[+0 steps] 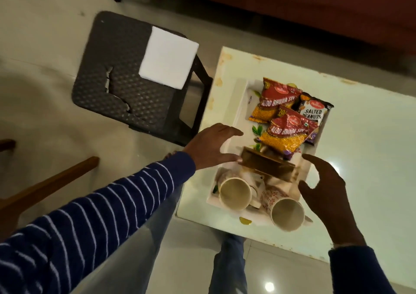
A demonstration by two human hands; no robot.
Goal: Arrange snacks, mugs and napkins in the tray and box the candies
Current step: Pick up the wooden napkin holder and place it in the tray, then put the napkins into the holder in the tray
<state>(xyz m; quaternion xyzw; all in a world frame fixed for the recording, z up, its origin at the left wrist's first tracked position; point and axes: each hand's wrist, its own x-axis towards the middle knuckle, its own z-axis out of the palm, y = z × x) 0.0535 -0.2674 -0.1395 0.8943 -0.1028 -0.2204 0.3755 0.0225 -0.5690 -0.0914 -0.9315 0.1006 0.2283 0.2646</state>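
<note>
White tray (242, 104) on the desk (360, 158), carrying three glossy snack packets (290, 118), a brown wooden box (267, 164) and two cream floral mugs (235, 193), flanked by left hand (210, 148) and right hand (326, 189), each grip spread, holding nothing.

Tabletop (351, 149): pale, glossy, stained along its far edge.
Chair (117, 91): dark woven plastic seat, cracked, left of the tabletop.
Floor (45, 46): light tiles.
Wooden rail (45, 188): brown, lower left.
Sofa (315, 7): reddish-brown, behind.
</note>
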